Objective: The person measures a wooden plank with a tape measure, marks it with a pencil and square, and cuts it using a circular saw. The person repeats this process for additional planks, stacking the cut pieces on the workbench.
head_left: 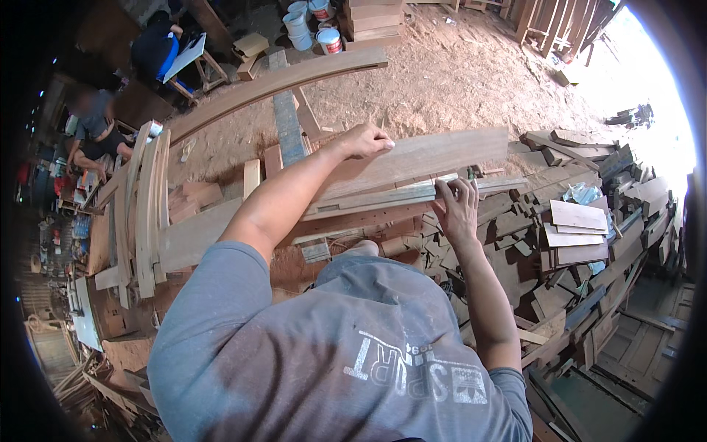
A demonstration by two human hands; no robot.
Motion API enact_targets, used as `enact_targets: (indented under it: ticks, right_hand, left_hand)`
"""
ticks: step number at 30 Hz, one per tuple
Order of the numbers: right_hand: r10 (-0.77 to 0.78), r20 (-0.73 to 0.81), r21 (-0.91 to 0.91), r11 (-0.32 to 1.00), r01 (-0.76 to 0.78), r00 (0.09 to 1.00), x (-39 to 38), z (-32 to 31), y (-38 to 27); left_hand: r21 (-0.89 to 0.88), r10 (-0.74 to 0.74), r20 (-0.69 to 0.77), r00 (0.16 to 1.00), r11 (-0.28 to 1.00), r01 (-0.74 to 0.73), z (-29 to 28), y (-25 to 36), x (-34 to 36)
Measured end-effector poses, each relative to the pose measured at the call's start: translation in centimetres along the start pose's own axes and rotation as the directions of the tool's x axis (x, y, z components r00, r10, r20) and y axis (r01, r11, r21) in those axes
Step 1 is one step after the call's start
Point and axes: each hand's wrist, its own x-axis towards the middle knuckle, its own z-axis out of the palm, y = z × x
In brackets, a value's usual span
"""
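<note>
Grey shirt (pixel 346 331) | left fingers (pixel 377 138) curled, hold unclear | right fingers (pixel 464 193) grip slotted rail (pixel 383 197) | board (pixel 449 151) beyond | offcuts (pixel 549 298) crowding right

A slotted strip (pixel 383 199) lies along the plank desk (pixel 449 151); past the desk I see buckets (pixel 297 31) on the sawdusty floor (pixel 471 81) and, right of the desk, heaped offcuts (pixel 578 215).

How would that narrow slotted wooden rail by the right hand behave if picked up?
The narrow slotted wooden rail would probably stay stiff: it looks like solid wood. Its squared sides make rolling unlikely. Being long and slim, it would likely dip at the far side if lifted near the right hand.
</note>
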Motion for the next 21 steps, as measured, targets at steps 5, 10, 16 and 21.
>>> enact_targets:
  ticks: [5,10,16,21]
  right_hand:
    - [0.012,-0.044,0.028,1.000,-0.011,0.999,-0.9,0.3,-0.3]
    - [0.005,-0.057,-0.017,1.000,-0.006,0.998,-1.4,0.6,-0.3]
    - [0.021,-0.036,-0.038,0.999,-0.022,0.999,-1.4,0.8,-0.4]
    - [0.013,-0.046,-0.030,0.999,-0.014,0.999,-1.7,1.1,0.1]
  left_hand:
    - [-0.181,0.033,-0.112,0.993,0.982,-0.053,-4.6,-1.4,1.2]
    - [-0.489,-0.029,-0.162,0.986,0.871,-0.054,-8.8,-1.0,1.3]
    - [-0.776,0.029,-0.428,0.903,0.501,-0.384,-10.1,4.3,-0.6]
    - [-0.169,0.452,-0.517,0.727,0.778,-0.605,-13.1,15.4,-4.4]
